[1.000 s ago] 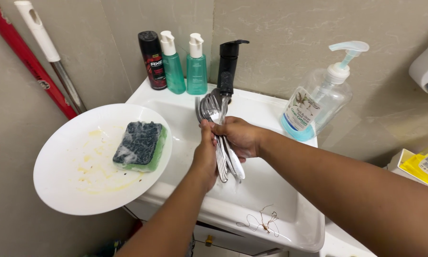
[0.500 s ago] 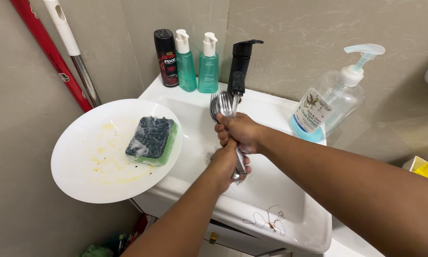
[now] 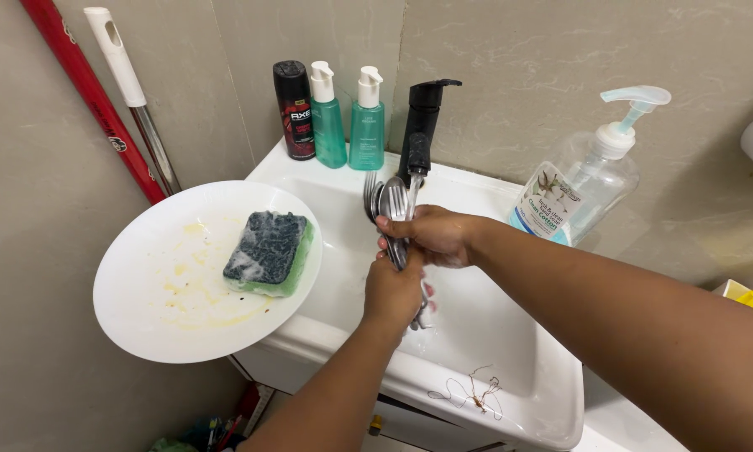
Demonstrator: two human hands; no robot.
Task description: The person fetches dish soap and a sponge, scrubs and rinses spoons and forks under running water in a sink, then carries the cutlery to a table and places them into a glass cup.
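My right hand (image 3: 431, 236) and left hand (image 3: 393, 295) both gripped a bundle of cutlery (image 3: 391, 209) under the black tap (image 3: 418, 125), over the sink (image 3: 477, 318).

We see grey stone-look walls (image 3: 560, 50) all around. A white sink (image 3: 510, 335) sits in the middle of the frame, against the back wall. In the upper left, a red pole (image 3: 92, 100) and a white-tipped mop handle (image 3: 130, 92) lean in the corner.
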